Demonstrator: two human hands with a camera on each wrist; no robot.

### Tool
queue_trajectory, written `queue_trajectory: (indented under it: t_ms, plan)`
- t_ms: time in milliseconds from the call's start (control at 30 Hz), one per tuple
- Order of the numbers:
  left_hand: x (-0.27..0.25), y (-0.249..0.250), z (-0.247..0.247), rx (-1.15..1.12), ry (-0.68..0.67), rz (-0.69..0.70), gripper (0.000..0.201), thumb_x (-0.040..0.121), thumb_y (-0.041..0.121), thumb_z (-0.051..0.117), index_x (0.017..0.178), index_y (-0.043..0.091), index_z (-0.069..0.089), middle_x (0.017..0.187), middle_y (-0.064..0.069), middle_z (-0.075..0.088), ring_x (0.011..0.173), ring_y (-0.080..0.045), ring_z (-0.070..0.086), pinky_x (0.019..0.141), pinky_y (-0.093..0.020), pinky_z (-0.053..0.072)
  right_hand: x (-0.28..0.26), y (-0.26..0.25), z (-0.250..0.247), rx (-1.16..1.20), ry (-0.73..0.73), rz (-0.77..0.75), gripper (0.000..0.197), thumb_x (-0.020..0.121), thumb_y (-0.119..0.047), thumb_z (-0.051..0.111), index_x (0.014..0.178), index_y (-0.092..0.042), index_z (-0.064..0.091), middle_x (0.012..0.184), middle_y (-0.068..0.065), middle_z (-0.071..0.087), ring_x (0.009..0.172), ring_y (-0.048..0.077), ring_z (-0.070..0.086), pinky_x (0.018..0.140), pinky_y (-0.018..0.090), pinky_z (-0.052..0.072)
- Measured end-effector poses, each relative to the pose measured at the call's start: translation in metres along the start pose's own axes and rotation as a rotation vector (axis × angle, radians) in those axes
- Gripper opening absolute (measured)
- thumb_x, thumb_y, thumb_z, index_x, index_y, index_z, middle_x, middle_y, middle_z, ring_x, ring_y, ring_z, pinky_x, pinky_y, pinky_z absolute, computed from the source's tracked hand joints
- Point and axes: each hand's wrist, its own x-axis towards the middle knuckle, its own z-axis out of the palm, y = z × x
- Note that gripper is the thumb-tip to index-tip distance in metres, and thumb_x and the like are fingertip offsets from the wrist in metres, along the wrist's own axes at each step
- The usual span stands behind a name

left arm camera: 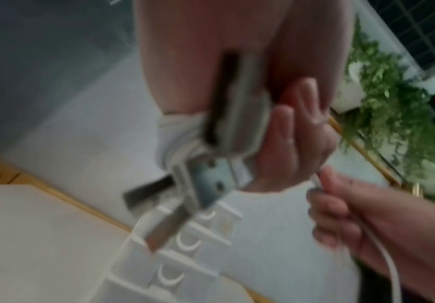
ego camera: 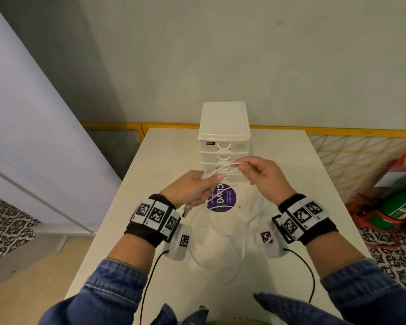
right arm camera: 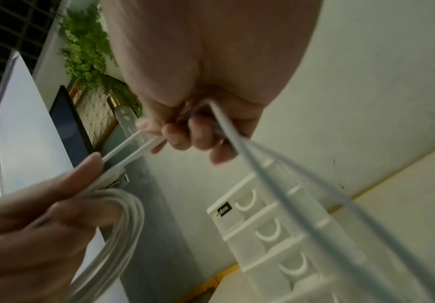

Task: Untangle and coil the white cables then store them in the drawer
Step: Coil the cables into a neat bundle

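Both hands are raised above the white table (ego camera: 164,146), in front of a small white drawer unit (ego camera: 224,127). My left hand (ego camera: 197,187) grips a bundle of coiled white cable (right arm camera: 118,229), with a USB plug (left arm camera: 206,184) sticking out below the fist. My right hand (ego camera: 256,171) pinches two strands of the same white cable (ego camera: 230,165) stretched between the hands. More cable (ego camera: 220,235) hangs down from the right hand and lies in loose loops on the table. All drawers of the unit (right arm camera: 276,231) look shut.
A round purple sticker (ego camera: 222,197) lies on the table just under the hands. Yellow mesh fencing (ego camera: 352,148) runs behind and to the right. A green and orange object (ego camera: 401,202) stands on the floor at right. Black wrist-camera leads (ego camera: 150,277) trail over the near table edge.
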Motion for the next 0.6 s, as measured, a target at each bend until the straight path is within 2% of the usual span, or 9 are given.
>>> queue_trajectory:
  t_ms: [33, 67, 167, 233, 300, 367, 467, 533, 600]
  plan:
    - [-0.001, -0.002, 0.006, 0.004, -0.056, -0.021, 0.045, 0.092, 0.048, 0.048, 0.072, 0.008, 0.046, 0.047, -0.004, 0.033, 0.035, -0.014, 0.026, 0.038, -0.020, 0.023, 0.002, -0.004, -0.002, 0.005, 0.024, -0.028, 0.017, 0.088, -0.007, 0.056, 0.094, -0.017, 0.068, 0.075, -0.017, 0.065, 0.064, -0.007, 0.056, 0.065, 0.007, 0.042]
    - [-0.001, -0.002, 0.012, 0.001, -0.114, -0.034, 0.044, 0.093, 0.049, 0.044, 0.073, 0.010, 0.047, 0.045, 0.000, 0.032, 0.034, -0.012, 0.026, 0.038, -0.020, 0.023, 0.005, -0.006, -0.002, 0.004, 0.045, -0.051, 0.016, 0.087, -0.006, 0.057, 0.097, -0.012, 0.069, 0.084, -0.012, 0.068, 0.072, -0.011, 0.059, 0.070, 0.005, 0.042]
    - [-0.003, 0.006, 0.026, -0.102, -0.227, 0.004, 0.048, 0.094, 0.054, 0.037, 0.072, 0.013, 0.049, 0.045, 0.002, 0.028, 0.036, -0.013, 0.023, 0.041, -0.022, 0.021, 0.005, -0.003, 0.001, -0.004, 0.090, -0.084, 0.022, 0.088, -0.007, 0.056, 0.107, -0.010, 0.067, 0.101, -0.004, 0.066, 0.088, -0.014, 0.058, 0.080, 0.004, 0.041]
    - [-0.003, 0.014, 0.024, -0.296, -0.255, 0.082, 0.047, 0.093, 0.053, 0.035, 0.068, 0.015, 0.049, 0.044, 0.003, 0.028, 0.034, -0.011, 0.023, 0.038, -0.018, 0.021, 0.000, 0.006, 0.007, 0.019, 0.085, -0.044, 0.026, 0.091, -0.009, 0.051, 0.115, -0.012, 0.062, 0.096, -0.010, 0.065, 0.079, -0.015, 0.057, 0.075, 0.004, 0.041]
    - [-0.003, 0.023, 0.017, -0.530, -0.296, 0.178, 0.045, 0.092, 0.052, 0.035, 0.067, 0.017, 0.049, 0.041, 0.008, 0.030, 0.029, -0.007, 0.025, 0.034, -0.015, 0.021, -0.012, 0.018, 0.019, -0.003, 0.057, 0.006, 0.028, 0.095, -0.016, 0.045, 0.120, -0.014, 0.057, 0.076, -0.027, 0.061, 0.069, -0.015, 0.055, 0.067, 0.005, 0.041]
    - [-0.001, 0.030, 0.011, -0.726, -0.316, 0.275, 0.045, 0.092, 0.051, 0.033, 0.066, 0.018, 0.049, 0.039, 0.012, 0.034, 0.028, -0.003, 0.028, 0.031, -0.015, 0.021, -0.025, 0.029, 0.033, -0.052, 0.027, 0.031, 0.031, 0.095, -0.026, 0.038, 0.119, -0.017, 0.056, 0.062, -0.034, 0.057, 0.062, -0.011, 0.053, 0.061, 0.009, 0.039]
    - [0.003, 0.036, 0.007, -0.940, -0.255, 0.374, 0.050, 0.096, 0.049, 0.023, 0.067, 0.016, 0.048, 0.039, 0.011, 0.037, 0.029, -0.002, 0.032, 0.031, -0.017, 0.026, -0.035, 0.037, 0.050, -0.085, -0.015, 0.021, 0.019, 0.093, -0.030, 0.035, 0.098, -0.035, 0.053, 0.060, -0.026, 0.057, 0.054, -0.002, 0.050, 0.058, 0.014, 0.035]
    - [0.005, 0.038, 0.005, -1.045, -0.192, 0.436, 0.053, 0.095, 0.050, 0.021, 0.070, 0.015, 0.050, 0.040, 0.010, 0.038, 0.030, -0.003, 0.034, 0.033, -0.017, 0.030, -0.035, 0.038, 0.055, -0.128, -0.055, 0.015, 0.016, 0.094, -0.027, 0.035, 0.092, -0.032, 0.050, 0.058, -0.015, 0.053, 0.055, -0.001, 0.050, 0.060, 0.018, 0.037]
    - [0.007, 0.040, 0.000, -1.150, -0.128, 0.494, 0.052, 0.095, 0.052, 0.020, 0.076, 0.014, 0.051, 0.041, 0.010, 0.039, 0.032, -0.003, 0.036, 0.036, -0.017, 0.031, -0.036, 0.037, 0.058, -0.150, -0.109, 0.034, 0.020, 0.097, -0.021, 0.036, 0.104, -0.024, 0.054, 0.062, -0.014, 0.050, 0.057, 0.001, 0.049, 0.060, 0.017, 0.040]
